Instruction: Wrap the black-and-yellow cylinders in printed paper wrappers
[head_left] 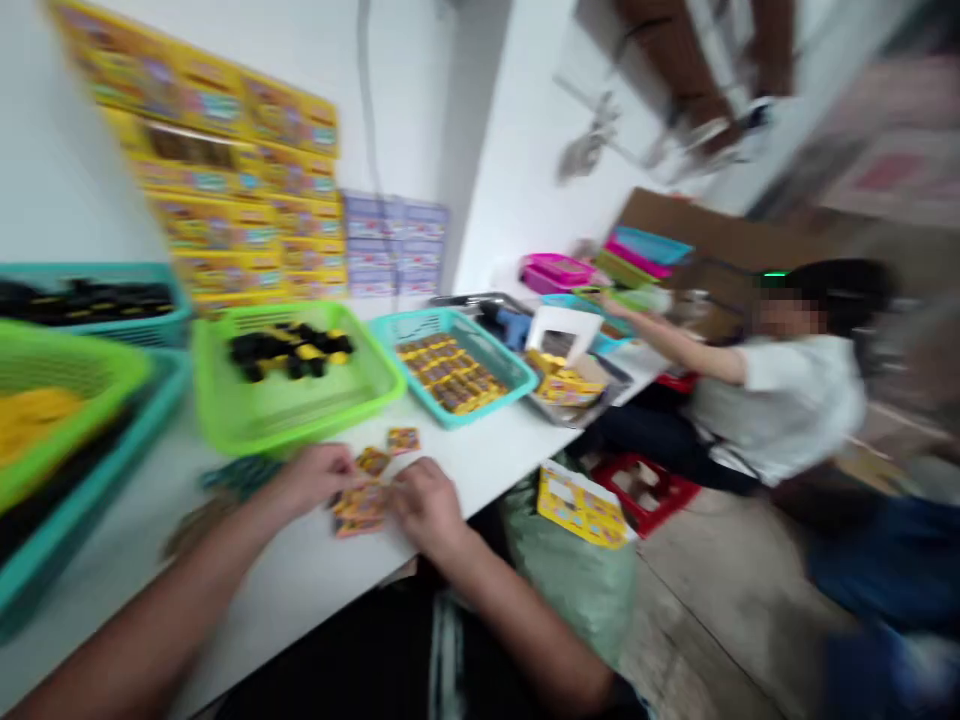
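Observation:
Several small orange-and-yellow printed cards or packets (pixel 361 508) lie in a loose pile on the white table near its front edge. My left hand (pixel 321 474) is at the pile's left side, its fingers curled in and blurred. From the right, my right hand (pixel 427 503) touches or nearly touches the same pile, fingers bent and drawn together; what they pinch is hidden. Just beyond the pile, a separate small printed card (pixel 403 440) lies flat. Behind my hands stands a green basket (pixel 225 410) with black-and-yellow pieces (pixel 292 350).
A teal basket (pixel 457 415) holds rows of packets. More baskets (pixel 161 400) stack at left. Yellow printed boxes (pixel 225 210) stand against the wall. A green sack (pixel 570 580) and red crate (pixel 667 500) are on the floor. A person (pixel 787 400) reaches over the table at right.

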